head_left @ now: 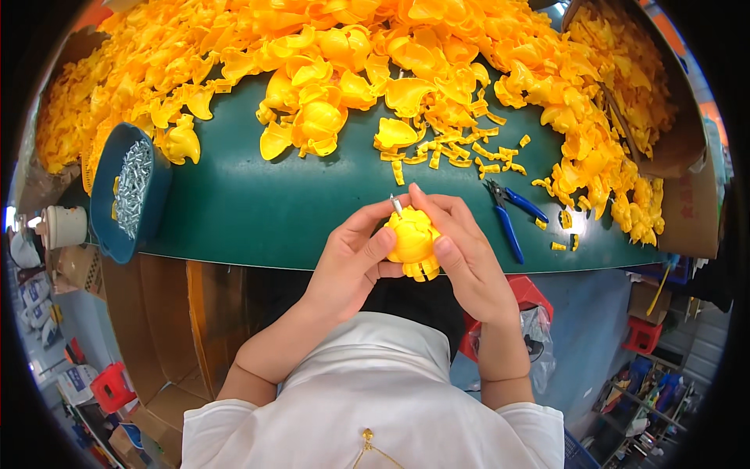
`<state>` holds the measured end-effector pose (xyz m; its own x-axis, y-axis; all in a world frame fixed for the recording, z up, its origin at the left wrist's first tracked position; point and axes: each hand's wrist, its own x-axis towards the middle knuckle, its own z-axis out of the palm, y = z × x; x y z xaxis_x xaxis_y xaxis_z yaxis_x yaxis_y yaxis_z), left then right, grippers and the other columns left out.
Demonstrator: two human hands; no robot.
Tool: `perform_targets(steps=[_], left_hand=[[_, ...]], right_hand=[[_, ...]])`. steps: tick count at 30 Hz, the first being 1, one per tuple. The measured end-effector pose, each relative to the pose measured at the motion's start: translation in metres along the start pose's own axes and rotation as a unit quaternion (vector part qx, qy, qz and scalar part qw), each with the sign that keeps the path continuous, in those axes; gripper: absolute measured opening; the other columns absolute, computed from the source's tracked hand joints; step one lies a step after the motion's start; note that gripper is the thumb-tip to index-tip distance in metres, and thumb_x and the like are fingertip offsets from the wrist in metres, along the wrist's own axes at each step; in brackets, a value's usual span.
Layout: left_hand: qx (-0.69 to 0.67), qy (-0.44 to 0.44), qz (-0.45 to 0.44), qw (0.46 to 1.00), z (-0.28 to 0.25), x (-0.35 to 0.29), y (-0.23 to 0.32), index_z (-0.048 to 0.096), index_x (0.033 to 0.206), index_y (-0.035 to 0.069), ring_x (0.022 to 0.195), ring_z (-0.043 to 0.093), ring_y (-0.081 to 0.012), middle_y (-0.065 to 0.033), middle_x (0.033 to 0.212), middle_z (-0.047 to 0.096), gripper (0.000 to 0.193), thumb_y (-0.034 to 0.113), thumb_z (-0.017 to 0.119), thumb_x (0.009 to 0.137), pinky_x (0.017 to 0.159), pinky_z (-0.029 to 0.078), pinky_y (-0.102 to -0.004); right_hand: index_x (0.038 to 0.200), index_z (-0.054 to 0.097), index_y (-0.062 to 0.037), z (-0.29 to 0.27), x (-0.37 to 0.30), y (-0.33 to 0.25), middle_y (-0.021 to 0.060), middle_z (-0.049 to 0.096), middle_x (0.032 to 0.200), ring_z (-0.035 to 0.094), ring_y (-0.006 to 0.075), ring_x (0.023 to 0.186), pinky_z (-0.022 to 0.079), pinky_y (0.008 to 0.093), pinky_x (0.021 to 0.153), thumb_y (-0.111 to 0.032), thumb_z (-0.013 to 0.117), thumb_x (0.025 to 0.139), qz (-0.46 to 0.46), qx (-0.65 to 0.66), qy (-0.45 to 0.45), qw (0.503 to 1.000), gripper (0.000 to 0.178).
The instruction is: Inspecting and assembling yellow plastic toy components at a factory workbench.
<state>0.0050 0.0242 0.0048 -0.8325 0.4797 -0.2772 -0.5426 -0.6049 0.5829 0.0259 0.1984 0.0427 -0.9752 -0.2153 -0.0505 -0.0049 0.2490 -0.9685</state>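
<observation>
A round yellow plastic piece [412, 236] with petal-like, overlapping sides is held between both hands near the table's front edge. My left hand [348, 255] is closed on its left side, the thumb pressed against it. On the other side, my right hand [467, 262] grips it with its thumb, fingers curling around the back. A silvery metal pin [396, 205] sticks up from the top of the piece, beside the left fingertips. Small slotted tabs show at its lower end. The fingers hide the back of it.
Blue-handled side cutters [509, 227] lie right of my hands among small yellow offcuts [566, 219]. A blue bin of metal screws [133, 187] stands at the left edge. Yellow plastic parts [320, 121] pile across the back of the green table [234, 195]. A cardboard box [687, 187] stands at right.
</observation>
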Motion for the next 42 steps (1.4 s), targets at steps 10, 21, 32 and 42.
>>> perform_targets(steps=[10, 21, 32, 42], left_hand=[[-0.012, -0.039, -0.048, 0.998, -0.001, -0.001, 0.005, 0.042, 0.141, 0.003, 0.116, 0.059, -0.0193, -0.0094, 0.139, 0.049, 0.049, 0.015, 0.058, 0.096, 0.086, 0.058, -0.0329], [-0.014, -0.052, -0.002, 0.999, -0.001, 0.004, -0.005, 0.042, 0.141, 0.004, 0.122, 0.054, -0.02, -0.0098, 0.151, 0.033, 0.056, 0.005, 0.064, 0.09, 0.087, 0.057, -0.0302], [0.183, -0.148, 0.142, 0.961, 0.006, -0.007, -0.001, 0.014, 0.152, 0.003, 0.138, 0.034, -0.0194, -0.0121, 0.159, 0.015, 0.085, -0.006, 0.066, 0.085, 0.11, 0.034, -0.0336], [0.202, -0.171, 0.126, 0.956, 0.002, -0.01, 0.005, 0.024, 0.151, 0.006, 0.141, 0.029, -0.0222, -0.0131, 0.159, 0.017, 0.086, -0.009, 0.07, 0.08, 0.11, 0.036, -0.0361]], right_hand=[[0.139, 0.047, 0.0008, -0.001, 0.0, 0.009, 0.0121, 0.049, 0.123, 0.048, 0.0207, 0.115, 0.035, 0.0299, 0.1, -0.033, 0.039, 0.103, -0.009, 0.074, 0.01, 0.997, 0.05], [0.136, 0.049, 0.0028, -0.003, -0.002, 0.005, 0.0143, 0.051, 0.124, 0.05, 0.0236, 0.115, 0.037, 0.0314, 0.099, -0.027, 0.041, 0.101, -0.046, 0.014, 0.024, 0.999, 0.047], [0.127, 0.058, 0.003, 0.003, -0.014, 0.008, 0.0277, 0.048, 0.138, 0.046, 0.0369, 0.131, 0.037, 0.04, 0.106, -0.016, 0.062, 0.089, -0.141, 0.034, 0.061, 0.988, 0.043], [0.116, 0.067, 0.0019, 0.006, -0.016, 0.004, 0.0273, 0.057, 0.128, 0.056, 0.0351, 0.121, 0.043, 0.0395, 0.101, -0.013, 0.078, 0.072, -0.154, 0.035, 0.092, 0.983, 0.048]])
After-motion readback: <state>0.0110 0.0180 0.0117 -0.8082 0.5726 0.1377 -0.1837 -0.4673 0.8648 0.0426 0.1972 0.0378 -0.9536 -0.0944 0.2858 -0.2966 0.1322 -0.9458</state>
